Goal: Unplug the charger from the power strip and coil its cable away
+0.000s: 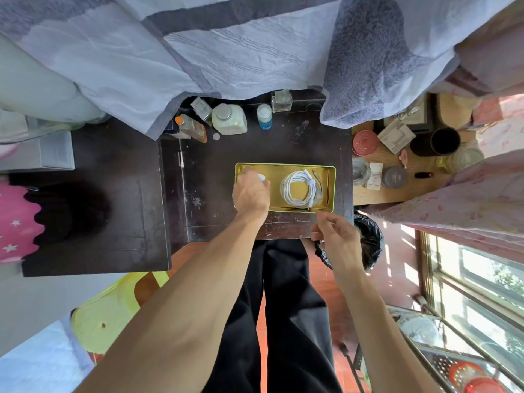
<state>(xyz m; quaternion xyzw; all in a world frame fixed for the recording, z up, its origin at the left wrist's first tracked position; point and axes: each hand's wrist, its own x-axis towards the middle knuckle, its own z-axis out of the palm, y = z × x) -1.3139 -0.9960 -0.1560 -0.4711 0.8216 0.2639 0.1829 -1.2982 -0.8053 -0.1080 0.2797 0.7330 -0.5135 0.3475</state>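
A shallow gold metal tin [331, 191] lies on the dark wooden table. A white cable [297, 190] rests coiled and tied in the tin's right half. My left hand [251, 195] reaches into the tin's left half, fingers closed around a small white charger [261, 177] that is mostly hidden by them. My right hand [336, 236] hovers just below the tin's near right corner, fingers loosely apart and holding nothing. No power strip is in view.
Several bottles and jars [228, 119] stand along the table's far edge under hanging grey cloth [226, 52]. A cluttered lighter table [397, 165] is at the right, a bin with a black bag [368, 242] beside my right hand, a yellow-green stool [113, 310] at lower left.
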